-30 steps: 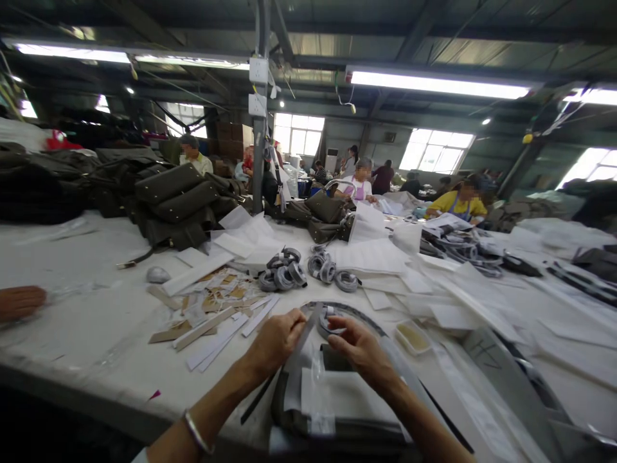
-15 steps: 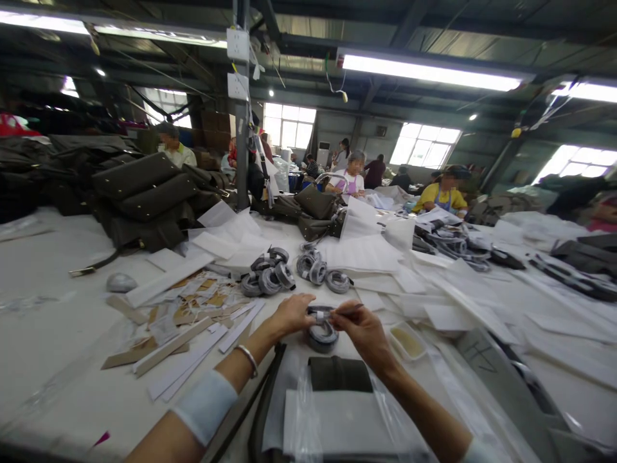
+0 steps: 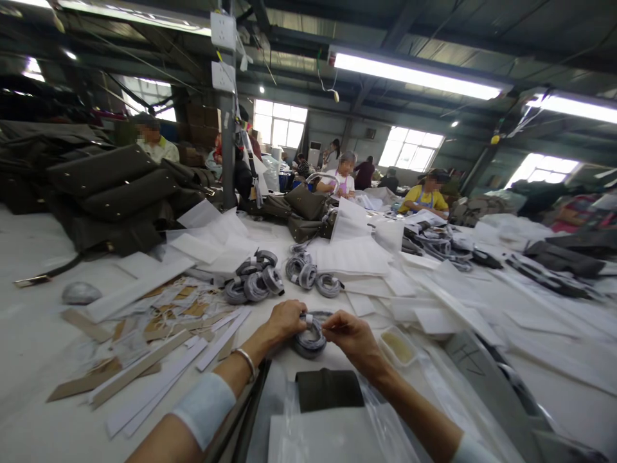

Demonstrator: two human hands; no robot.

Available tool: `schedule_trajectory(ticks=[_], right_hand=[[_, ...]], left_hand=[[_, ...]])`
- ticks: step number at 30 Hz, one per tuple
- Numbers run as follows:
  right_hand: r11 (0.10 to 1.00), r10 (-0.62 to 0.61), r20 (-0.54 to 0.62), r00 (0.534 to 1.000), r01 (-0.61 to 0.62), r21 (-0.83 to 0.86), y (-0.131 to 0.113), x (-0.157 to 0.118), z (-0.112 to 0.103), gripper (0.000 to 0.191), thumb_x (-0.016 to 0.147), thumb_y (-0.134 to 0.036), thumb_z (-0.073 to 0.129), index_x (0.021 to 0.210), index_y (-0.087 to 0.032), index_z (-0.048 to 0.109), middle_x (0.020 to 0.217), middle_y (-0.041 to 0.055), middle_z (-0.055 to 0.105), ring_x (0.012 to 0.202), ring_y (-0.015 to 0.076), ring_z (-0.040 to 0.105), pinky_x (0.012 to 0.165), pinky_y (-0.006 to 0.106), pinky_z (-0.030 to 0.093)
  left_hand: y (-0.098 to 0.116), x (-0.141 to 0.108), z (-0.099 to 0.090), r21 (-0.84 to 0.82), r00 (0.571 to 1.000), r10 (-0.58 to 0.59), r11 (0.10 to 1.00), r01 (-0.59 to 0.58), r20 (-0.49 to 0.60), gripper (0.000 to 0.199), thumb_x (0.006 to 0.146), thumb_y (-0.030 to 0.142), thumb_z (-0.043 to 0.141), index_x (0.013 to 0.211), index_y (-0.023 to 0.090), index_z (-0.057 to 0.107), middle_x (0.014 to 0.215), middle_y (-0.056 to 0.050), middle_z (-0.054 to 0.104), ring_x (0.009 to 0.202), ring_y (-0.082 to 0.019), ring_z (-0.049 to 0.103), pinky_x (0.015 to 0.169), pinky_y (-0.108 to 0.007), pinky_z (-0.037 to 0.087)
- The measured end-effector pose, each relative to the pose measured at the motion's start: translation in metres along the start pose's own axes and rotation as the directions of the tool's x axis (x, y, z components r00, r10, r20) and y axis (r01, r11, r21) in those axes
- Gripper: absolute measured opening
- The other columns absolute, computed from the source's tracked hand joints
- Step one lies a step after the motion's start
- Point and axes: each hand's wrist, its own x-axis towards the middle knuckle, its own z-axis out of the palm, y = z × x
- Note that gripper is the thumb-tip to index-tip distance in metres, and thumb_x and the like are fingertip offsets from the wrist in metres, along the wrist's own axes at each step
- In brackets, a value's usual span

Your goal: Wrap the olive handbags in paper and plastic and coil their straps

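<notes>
In the middle of the head view, a grey coiled strap with a white band sits over the table. My left hand grips its upper left side, fingers closed round the edge. Thumb and fingers of my right hand are pinched together at the coil's right edge; the exact bit between them is hidden. Just below lies a dark olive bag piece with clear plastic and a white sheet over it. Beyond my hands are several more wrapped coils and a single coil.
Left are cardboard and paper strips and a rounded grey object. A small tub stands right of my right hand. Dark bags are heaped at the back left, white foam sheets ahead. Co-workers sit across the table.
The view has turned slightly right. My hands have come a little closer over the coil, and the dark strap end that stuck out of my right hand no longer shows.
</notes>
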Motion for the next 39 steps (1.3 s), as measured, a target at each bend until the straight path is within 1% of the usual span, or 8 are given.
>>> schedule_trajectory(ticks=[7,11,14,21,25,31,35,39], right_hand=[[0.879,-0.285,0.126,0.95,0.311,-0.362,0.012,0.007,0.011,0.008,0.076,-0.011,0.064,0.072,-0.018,0.063,0.07,-0.0017,0.063,0.064,0.0121,0.057,0.061,0.022,0.043],[0.644,-0.45,0.233,0.862,0.494,-0.585,0.021,0.016,0.018,0.013,0.076,-0.006,0.06,0.074,-0.019,0.06,0.076,0.0008,0.063,0.072,0.0154,0.058,0.067,0.026,0.044],[0.479,-0.51,0.274,0.815,0.534,-0.697,0.029,0.025,0.02,0.012,0.076,-0.009,0.065,0.075,-0.02,0.061,0.087,0.0038,0.066,0.086,0.0209,0.059,0.078,0.033,0.045],[0.489,-0.535,0.31,0.786,0.587,-0.645,0.041,0.05,0.019,0.015,0.076,-0.011,0.07,0.087,-0.02,0.064,0.123,0.0077,0.06,0.11,0.0237,0.055,0.099,0.04,0.041],[0.435,-0.539,0.368,0.758,0.625,-0.648,0.039,0.053,0.017,0.016,0.083,-0.012,0.064,0.096,-0.018,0.059,0.102,0.0062,0.065,0.089,0.0192,0.058,0.08,0.031,0.045],[0.379,-0.622,0.368,0.692,0.676,-0.632,0.021,0.048,0.015,0.006,0.091,-0.016,0.053,0.096,-0.019,0.055,0.09,0.0056,0.062,0.082,0.0198,0.053,0.077,0.031,0.044],[0.356,-0.629,0.404,0.664,0.708,-0.61,0.01,0.044,0.017,0.031,0.092,-0.018,0.051,0.123,-0.021,0.051,0.098,0.0067,0.064,0.087,0.0219,0.055,0.081,0.034,0.045],[0.317,-0.618,0.438,0.653,0.717,-0.621,0.008,0.041,0.02,0.029,0.094,-0.016,0.049,0.122,-0.021,0.054,0.101,0.0076,0.065,0.09,0.0218,0.056,0.083,0.034,0.046]], left_hand=[[-0.005,0.004,-0.001,-0.068,0.997,0.022,0.997,-0.027,-0.073,0.032,0.067,0.016,0.06,0.097,0.019,0.07,0.099,-0.007,0.071,0.096,-0.023,0.065,0.083,-0.029,0.046],[0.0,0.005,-0.002,-0.138,0.988,0.068,0.987,-0.087,-0.135,0.03,0.068,0.015,0.058,0.095,0.018,0.069,0.099,-0.007,0.071,0.097,-0.022,0.064,0.083,-0.028,0.044],[0.005,0.001,-0.002,-0.199,0.984,0.09,0.973,-0.12,-0.153,0.022,0.07,0.021,0.06,0.09,0.018,0.067,0.092,-0.005,0.072,0.09,-0.021,0.065,0.078,-0.027,0.044],[0.006,-0.007,-0.007,-0.368,0.981,0.09,0.918,-0.149,-0.172,0.026,0.071,0.03,0.06,0.093,0.018,0.065,0.09,-0.005,0.071,0.084,-0.021,0.063,0.077,-0.028,0.044],[-0.006,-0.005,-0.013,-0.591,0.994,0.108,0.8,-0.103,-0.027,0.035,0.068,0.044,0.065,0.09,0.017,0.066,0.09,-0.003,0.07,0.087,-0.021,0.063,0.079,-0.028,0.048],[-0.034,-0.006,-0.015,-0.754,0.957,-0.035,0.607,0.25,0.289,0.074,0.074,0.082,0.041,0.089,0.013,0.065,0.086,-0.011,0.069,0.078,-0.025,0.067,0.065,-0.035,0.055],[-0.03,-0.008,-0.018,-0.796,0.914,0.043,0.509,0.328,0.404,0.066,0.074,0.078,0.049,0.091,0.017,0.067,0.093,-0.011,0.071,0.083,-0.025,0.067,0.067,-0.034,0.054],[-0.023,0.0,-0.021,-0.786,0.922,0.053,0.542,0.297,0.384,0.047,0.07,0.065,0.061,0.075,0.018,0.061,0.074,-0.005,0.066,0.07,-0.021,0.061,0.063,-0.032,0.049]])
